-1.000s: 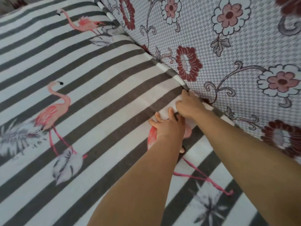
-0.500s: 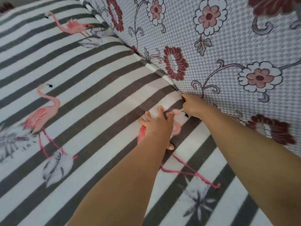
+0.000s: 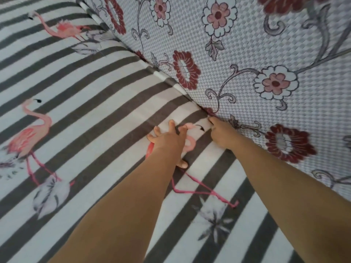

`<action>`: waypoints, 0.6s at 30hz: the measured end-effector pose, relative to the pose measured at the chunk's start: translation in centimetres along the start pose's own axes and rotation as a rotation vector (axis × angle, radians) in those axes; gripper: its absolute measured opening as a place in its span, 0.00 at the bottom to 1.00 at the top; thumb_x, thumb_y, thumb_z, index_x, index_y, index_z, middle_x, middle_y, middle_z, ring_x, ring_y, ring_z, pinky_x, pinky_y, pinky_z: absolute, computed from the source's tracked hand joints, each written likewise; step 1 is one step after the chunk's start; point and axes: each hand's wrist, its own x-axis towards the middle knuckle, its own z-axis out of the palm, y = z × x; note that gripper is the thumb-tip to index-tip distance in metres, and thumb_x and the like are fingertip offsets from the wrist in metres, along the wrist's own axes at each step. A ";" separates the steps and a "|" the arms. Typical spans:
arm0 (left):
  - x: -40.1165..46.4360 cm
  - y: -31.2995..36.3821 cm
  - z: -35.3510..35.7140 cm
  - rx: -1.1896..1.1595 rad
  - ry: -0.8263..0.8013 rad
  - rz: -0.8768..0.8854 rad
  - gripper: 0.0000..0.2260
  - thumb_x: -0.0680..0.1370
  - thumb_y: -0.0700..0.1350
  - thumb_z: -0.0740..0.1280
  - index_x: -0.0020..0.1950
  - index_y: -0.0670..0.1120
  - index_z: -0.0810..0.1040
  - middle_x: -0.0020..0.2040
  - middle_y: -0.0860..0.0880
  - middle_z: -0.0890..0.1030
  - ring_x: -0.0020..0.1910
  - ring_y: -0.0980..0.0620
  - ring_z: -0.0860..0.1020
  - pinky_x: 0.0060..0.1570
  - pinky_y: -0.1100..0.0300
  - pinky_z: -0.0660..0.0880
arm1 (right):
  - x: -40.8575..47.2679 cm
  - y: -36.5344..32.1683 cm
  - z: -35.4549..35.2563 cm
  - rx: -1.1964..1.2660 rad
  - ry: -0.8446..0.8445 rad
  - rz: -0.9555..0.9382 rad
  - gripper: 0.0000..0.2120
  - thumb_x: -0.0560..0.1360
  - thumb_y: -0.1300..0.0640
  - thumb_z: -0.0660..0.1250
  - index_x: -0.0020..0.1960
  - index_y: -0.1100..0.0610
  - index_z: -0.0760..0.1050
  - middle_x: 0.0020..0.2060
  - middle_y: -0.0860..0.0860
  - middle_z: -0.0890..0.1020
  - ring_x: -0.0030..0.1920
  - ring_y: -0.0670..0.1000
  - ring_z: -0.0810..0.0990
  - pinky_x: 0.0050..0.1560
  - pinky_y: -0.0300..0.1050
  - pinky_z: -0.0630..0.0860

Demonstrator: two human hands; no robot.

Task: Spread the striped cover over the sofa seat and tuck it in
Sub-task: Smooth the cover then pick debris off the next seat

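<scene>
The striped cover (image 3: 89, 103), grey and white with pink flamingos, lies spread over the sofa seat. My left hand (image 3: 169, 139) presses flat on it with fingers spread, over a flamingo print, a short way from the back crease. My right hand (image 3: 222, 133) is at the crease where the seat meets the backrest. It pushes the cover's edge down into the gap, and its fingertips are partly hidden there. Further along the crease a narrow strip of the cover's edge (image 3: 161, 76) still shows against the backrest.
The sofa backrest (image 3: 247, 50), in a grey check fabric with red and pink flowers, rises along the right side. The covered seat stretches away to the left and toward me, with mild wrinkles near my hands.
My right hand has moved from beside the left hand to the crease and pushed the edge in. My left hand stays pressed on the cover. The view has shifted slightly.
</scene>
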 end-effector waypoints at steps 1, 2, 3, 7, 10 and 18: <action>-0.1 0.0 -0.1 0.005 -0.007 -0.001 0.51 0.69 0.59 0.73 0.76 0.52 0.39 0.77 0.43 0.38 0.72 0.25 0.48 0.65 0.28 0.58 | -0.1 0.1 -0.3 0.023 -0.022 -0.014 0.26 0.79 0.63 0.54 0.76 0.57 0.55 0.71 0.62 0.66 0.69 0.61 0.67 0.65 0.46 0.65; -0.2 -0.1 -0.1 0.003 -0.008 -0.004 0.51 0.69 0.59 0.73 0.77 0.52 0.39 0.77 0.42 0.38 0.72 0.25 0.48 0.65 0.28 0.58 | -0.4 0.1 -0.3 0.035 -0.011 -0.033 0.25 0.80 0.63 0.54 0.76 0.57 0.56 0.71 0.62 0.67 0.69 0.60 0.67 0.64 0.46 0.65; -0.2 0.2 -0.2 0.006 -0.004 0.001 0.51 0.69 0.59 0.73 0.77 0.52 0.39 0.78 0.42 0.39 0.72 0.25 0.48 0.65 0.28 0.58 | -1.2 0.7 -0.2 0.035 0.040 -0.039 0.24 0.79 0.63 0.55 0.74 0.58 0.59 0.69 0.62 0.70 0.67 0.60 0.69 0.61 0.46 0.66; -0.2 0.0 -0.2 0.015 0.003 0.000 0.51 0.68 0.60 0.73 0.77 0.51 0.40 0.78 0.42 0.39 0.72 0.25 0.48 0.64 0.28 0.59 | -5.0 2.7 2.3 0.045 0.204 -0.051 0.17 0.77 0.63 0.57 0.65 0.63 0.66 0.62 0.62 0.73 0.64 0.61 0.71 0.60 0.49 0.67; -0.3 0.0 -0.3 0.018 0.007 0.006 0.51 0.68 0.61 0.73 0.77 0.52 0.40 0.78 0.42 0.39 0.72 0.25 0.49 0.65 0.28 0.59 | -4.4 4.3 1.8 0.135 0.120 0.037 0.21 0.81 0.57 0.54 0.73 0.59 0.61 0.69 0.61 0.70 0.69 0.61 0.68 0.66 0.50 0.64; -0.4 -0.9 -1.8 0.101 -0.013 0.095 0.49 0.65 0.66 0.71 0.76 0.52 0.48 0.77 0.41 0.53 0.69 0.31 0.64 0.62 0.39 0.70 | -4.3 0.8 3.7 -0.181 0.233 0.033 0.25 0.81 0.50 0.49 0.76 0.51 0.50 0.70 0.66 0.66 0.69 0.65 0.65 0.71 0.60 0.59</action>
